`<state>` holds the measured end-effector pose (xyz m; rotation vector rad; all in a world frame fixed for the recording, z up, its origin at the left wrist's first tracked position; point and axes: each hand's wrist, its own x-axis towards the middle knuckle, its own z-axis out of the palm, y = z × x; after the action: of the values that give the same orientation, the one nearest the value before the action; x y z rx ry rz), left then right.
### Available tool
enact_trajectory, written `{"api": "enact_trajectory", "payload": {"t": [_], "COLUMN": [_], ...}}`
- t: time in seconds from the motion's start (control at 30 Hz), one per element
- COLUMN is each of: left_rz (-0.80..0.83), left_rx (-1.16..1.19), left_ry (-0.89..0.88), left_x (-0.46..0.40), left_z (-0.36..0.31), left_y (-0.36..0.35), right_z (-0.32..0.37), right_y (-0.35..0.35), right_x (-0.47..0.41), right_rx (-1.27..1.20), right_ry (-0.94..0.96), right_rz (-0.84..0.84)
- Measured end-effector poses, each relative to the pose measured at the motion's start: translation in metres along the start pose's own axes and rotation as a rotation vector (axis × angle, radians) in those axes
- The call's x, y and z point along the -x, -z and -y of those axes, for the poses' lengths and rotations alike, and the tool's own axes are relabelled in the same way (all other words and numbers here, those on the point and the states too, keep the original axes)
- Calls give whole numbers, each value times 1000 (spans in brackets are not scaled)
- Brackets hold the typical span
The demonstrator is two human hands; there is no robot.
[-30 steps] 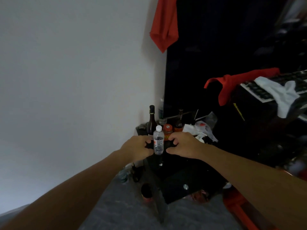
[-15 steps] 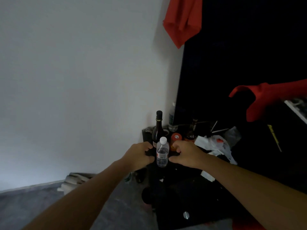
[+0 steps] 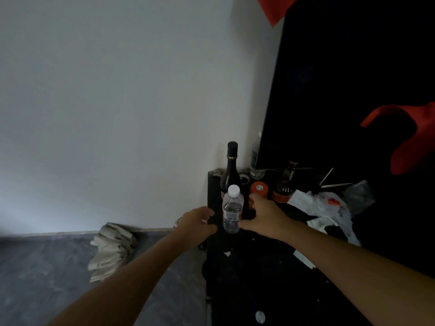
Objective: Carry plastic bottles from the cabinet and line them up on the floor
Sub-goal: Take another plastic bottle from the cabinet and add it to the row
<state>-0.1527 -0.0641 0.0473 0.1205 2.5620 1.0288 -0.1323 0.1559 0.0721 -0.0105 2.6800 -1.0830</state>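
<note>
A clear plastic bottle (image 3: 231, 211) with a white cap and a red-and-white label stands upright at the front left corner of the black cabinet (image 3: 254, 267). My left hand (image 3: 199, 222) is just left of it, fingers curled toward it over the cabinet's edge. The dark gap hides whether they touch. My right hand (image 3: 261, 215) curls in from the right, thumb against the bottle's lower side. Behind stand a dark wine bottle (image 3: 230, 170), an orange-capped container (image 3: 259, 189) and another clear bottle (image 3: 256, 161) by the wall.
A small brown glass bottle (image 3: 284, 184) and crumpled white plastic bags (image 3: 324, 208) lie on the cabinet to the right. A black panel (image 3: 341, 90) rises behind, with red cloth (image 3: 404, 137) on it. Folded cardboard (image 3: 110, 250) leans by the wall on the grey floor (image 3: 47, 274).
The view has swung left and down, bringing more wall and floor in. Both hands keep their places on either side of the clear bottle.
</note>
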Motion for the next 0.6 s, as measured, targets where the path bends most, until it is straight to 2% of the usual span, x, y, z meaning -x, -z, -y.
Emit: {"api": "enact_trajectory", "payload": {"t": [0.33,0.6], "left_rz": [-21,13], "left_rx": [122,97], "left_ry": [55,37], "left_x": [-37,-59], "left_z": [34,54], "left_y": [-54,-74], "right_z": [-33,-38], "right_y": [-35,-63], "right_x": [-36,-56], "right_rx": [-126,-309], "right_ry": [6,88], "right_rz": [-108,-145]}}
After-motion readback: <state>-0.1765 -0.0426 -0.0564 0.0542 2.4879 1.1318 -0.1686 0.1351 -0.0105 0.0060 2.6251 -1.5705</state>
